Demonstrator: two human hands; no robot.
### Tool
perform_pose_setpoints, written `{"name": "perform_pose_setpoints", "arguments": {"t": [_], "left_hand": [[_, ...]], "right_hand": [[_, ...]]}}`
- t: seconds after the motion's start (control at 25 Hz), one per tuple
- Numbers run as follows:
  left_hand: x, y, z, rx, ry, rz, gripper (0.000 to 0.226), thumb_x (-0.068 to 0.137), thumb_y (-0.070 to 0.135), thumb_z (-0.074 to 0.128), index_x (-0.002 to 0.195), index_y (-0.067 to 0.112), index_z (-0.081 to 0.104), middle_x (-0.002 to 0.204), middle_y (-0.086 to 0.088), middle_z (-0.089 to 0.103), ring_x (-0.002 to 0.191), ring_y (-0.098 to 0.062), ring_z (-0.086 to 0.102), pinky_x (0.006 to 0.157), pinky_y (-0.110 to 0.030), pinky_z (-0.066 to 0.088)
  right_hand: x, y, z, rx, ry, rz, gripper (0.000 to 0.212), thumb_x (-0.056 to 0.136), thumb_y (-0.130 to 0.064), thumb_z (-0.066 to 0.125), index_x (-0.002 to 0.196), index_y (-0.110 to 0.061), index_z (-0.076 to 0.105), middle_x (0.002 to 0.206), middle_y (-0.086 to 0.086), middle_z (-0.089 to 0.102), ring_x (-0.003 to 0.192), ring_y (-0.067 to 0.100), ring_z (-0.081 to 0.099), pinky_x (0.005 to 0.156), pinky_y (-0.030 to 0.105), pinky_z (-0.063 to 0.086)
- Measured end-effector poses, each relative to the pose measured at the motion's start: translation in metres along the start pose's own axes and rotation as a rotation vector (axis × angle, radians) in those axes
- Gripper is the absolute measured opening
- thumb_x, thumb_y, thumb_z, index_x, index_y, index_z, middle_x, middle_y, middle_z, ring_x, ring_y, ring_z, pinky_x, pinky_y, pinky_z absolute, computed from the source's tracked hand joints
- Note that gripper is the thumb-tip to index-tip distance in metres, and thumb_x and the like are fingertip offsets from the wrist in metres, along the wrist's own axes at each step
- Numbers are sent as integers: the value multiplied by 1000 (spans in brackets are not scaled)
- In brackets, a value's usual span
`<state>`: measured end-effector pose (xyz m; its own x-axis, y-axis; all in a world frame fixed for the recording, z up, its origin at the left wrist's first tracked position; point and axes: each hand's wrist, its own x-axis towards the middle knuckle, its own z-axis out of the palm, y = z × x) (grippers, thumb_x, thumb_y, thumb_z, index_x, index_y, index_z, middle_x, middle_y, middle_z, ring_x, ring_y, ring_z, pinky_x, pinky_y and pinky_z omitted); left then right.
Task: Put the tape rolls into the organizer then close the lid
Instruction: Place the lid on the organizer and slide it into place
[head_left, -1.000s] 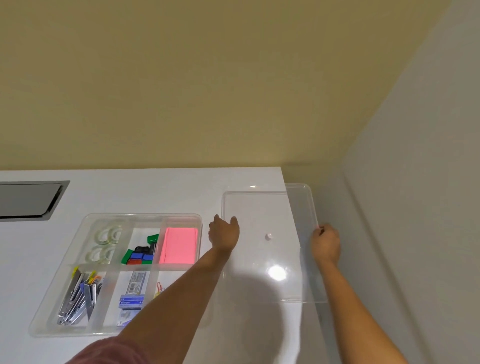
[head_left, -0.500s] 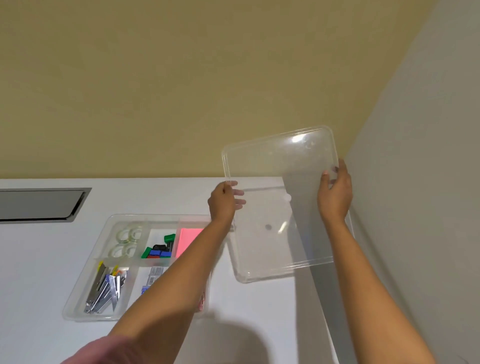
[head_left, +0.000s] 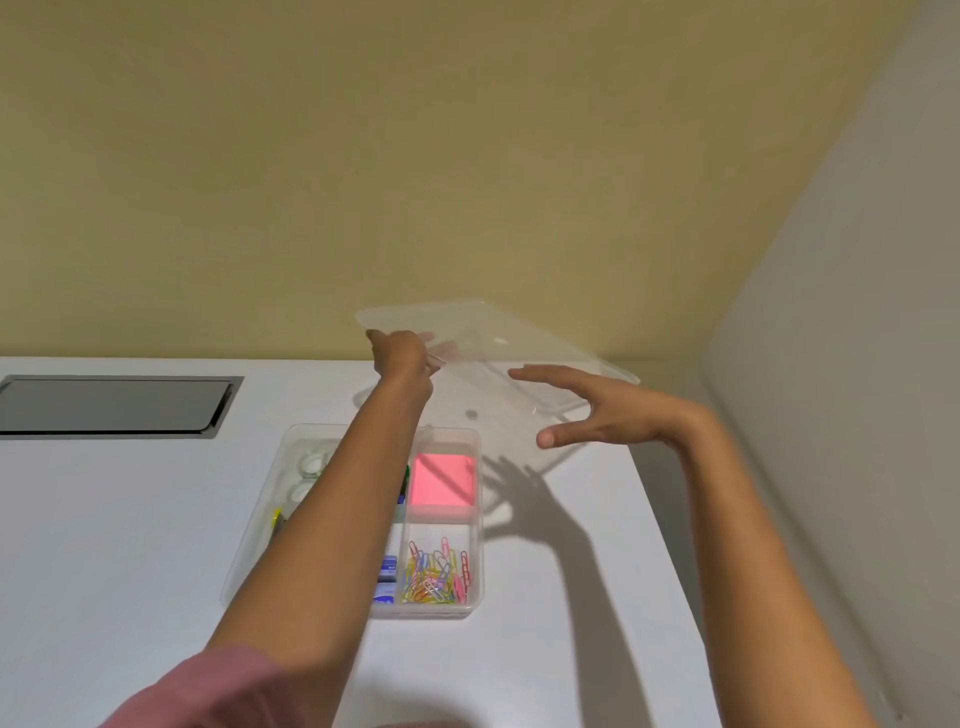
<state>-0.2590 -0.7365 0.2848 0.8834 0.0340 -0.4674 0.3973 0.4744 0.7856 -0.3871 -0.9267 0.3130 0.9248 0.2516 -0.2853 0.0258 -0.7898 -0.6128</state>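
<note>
The clear lid (head_left: 498, 345) hangs tilted in the air above the table's back right part. My left hand (head_left: 402, 356) pinches its left edge. My right hand (head_left: 587, 410) is spread wide beside the lid's near right edge, thumb below and fingers above, without clamping it. The clear organizer (head_left: 470, 610) lies uncovered on the white table (head_left: 104, 545), below and left of the lid. Two clear tape rolls (head_left: 310, 461) lie in its back left compartment, partly hidden by my left forearm.
The organizer also holds a pink notepad (head_left: 444, 478), coloured paper clips (head_left: 436, 574) and blue boxes (head_left: 387, 577). A grey recessed panel (head_left: 111, 405) is set into the table at the back left. A wall (head_left: 831, 415) runs close along the table's right edge.
The lid has gone from flat on the table to raised and tipped toward level, shifting left. My right hand has let go of its right edge and spread apart. My view has dropped toward the organizer.
</note>
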Motion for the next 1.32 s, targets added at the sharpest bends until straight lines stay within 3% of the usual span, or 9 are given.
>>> {"name": "perform_pose_setpoints", "arguments": {"t": [0.08, 0.16, 0.24, 0.4, 0.6, 0.76, 0.92, 1.16, 1.32], "left_hand": [[0, 18, -14, -62, -6, 2, 69, 95, -7, 15, 151, 22, -12, 130, -21, 53, 79, -36, 65, 57, -28, 52], [-3, 34, -25, -82, -41, 41, 66, 95, -2, 18, 153, 20, -5, 118, -17, 54, 75, -30, 63, 68, -33, 57], [-4, 52, -36, 65, -10, 121, 53, 99, 11, 23, 151, 16, 16, 122, -14, 53, 84, -26, 59, 80, -34, 53], [3, 72, -71, 503, 138, 297, 46, 101, 21, 28, 146, 12, 33, 152, -8, 37, 129, -26, 46, 106, -38, 38], [22, 79, -113, 752, 149, 291, 44, 102, 24, 28, 143, 12, 39, 149, -8, 41, 134, -29, 42, 110, -39, 34], [36, 65, -144, 753, 209, 293, 41, 102, 18, 28, 138, 17, 49, 142, -8, 50, 125, -29, 50, 96, -35, 43], [56, 36, -180, 757, 252, 292, 36, 102, 10, 35, 130, 10, 57, 134, -16, 58, 122, -33, 55, 102, -40, 47], [77, -9, -215, 911, 279, 279, 36, 99, 1, 37, 128, 5, 59, 130, -22, 60, 122, -37, 54, 105, -41, 44], [98, -22, -222, 965, 297, 274, 36, 100, 1, 38, 130, 4, 57, 132, -22, 59, 123, -38, 53, 105, -41, 44]], "right_hand": [[9, -22, 7, -43, 246, -126, 57, 80, -44, 71, 133, -43, 49, 143, -18, 49, 133, 2, 43, 108, 22, 33], [19, -40, 10, -6, 592, -215, 33, 91, -14, 62, 119, -30, 65, 126, -10, 66, 121, 10, 59, 103, 32, 46], [27, -60, 10, 102, 791, -222, 25, 95, -13, 56, 113, -28, 66, 114, -5, 73, 106, 16, 68, 90, 39, 53], [41, -80, 8, 580, 990, -223, 21, 96, -19, 54, 103, -39, 53, 92, -9, 74, 67, 12, 74, 57, 26, 54], [61, -69, 35, 781, 883, -44, 39, 99, -23, 50, 134, -35, 36, 91, -5, 70, 54, 12, 72, 48, 21, 54], [84, -52, 72, 801, 805, 190, 35, 102, -24, 40, 137, -32, 38, 84, -3, 61, 43, 8, 65, 46, 19, 50], [110, -29, 115, 758, 825, 409, 36, 103, -16, 33, 135, -20, 47, 90, 6, 62, 51, 15, 55, 47, 21, 47], [139, 6, 158, 645, 772, 594, 38, 100, -12, 37, 136, -10, 50, 119, 21, 66, 92, 25, 56, 99, 46, 49], [160, 20, 168, 556, 795, 675, 35, 100, -16, 44, 129, -1, 57, 123, 26, 62, 111, 42, 61, 101, 51, 48]]}}
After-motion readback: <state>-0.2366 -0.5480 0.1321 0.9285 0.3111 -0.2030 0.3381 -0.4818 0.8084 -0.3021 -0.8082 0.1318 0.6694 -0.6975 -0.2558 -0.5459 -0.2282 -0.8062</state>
